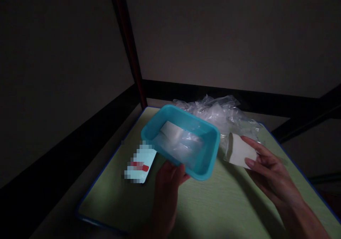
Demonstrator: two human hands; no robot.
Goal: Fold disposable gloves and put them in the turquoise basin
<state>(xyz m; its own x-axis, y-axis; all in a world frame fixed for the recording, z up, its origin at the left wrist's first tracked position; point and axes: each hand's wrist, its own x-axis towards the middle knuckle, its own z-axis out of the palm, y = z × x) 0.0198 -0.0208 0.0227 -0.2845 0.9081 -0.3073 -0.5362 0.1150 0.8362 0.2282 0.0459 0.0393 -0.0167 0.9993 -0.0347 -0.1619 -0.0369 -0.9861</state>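
Note:
My left hand grips the near rim of a turquoise plastic basin and holds it tilted over the table. Inside the basin lie clear plastic bags with a white piece in them. My right hand holds a small white flat packet in a clear sleeve, pinched between thumb and fingers, just right of the basin.
A pale green table with a blue edge stands in a dark room. A heap of clear plastic bags lies at its far side. A white card with a red mark lies left of the basin. A dark post rises behind.

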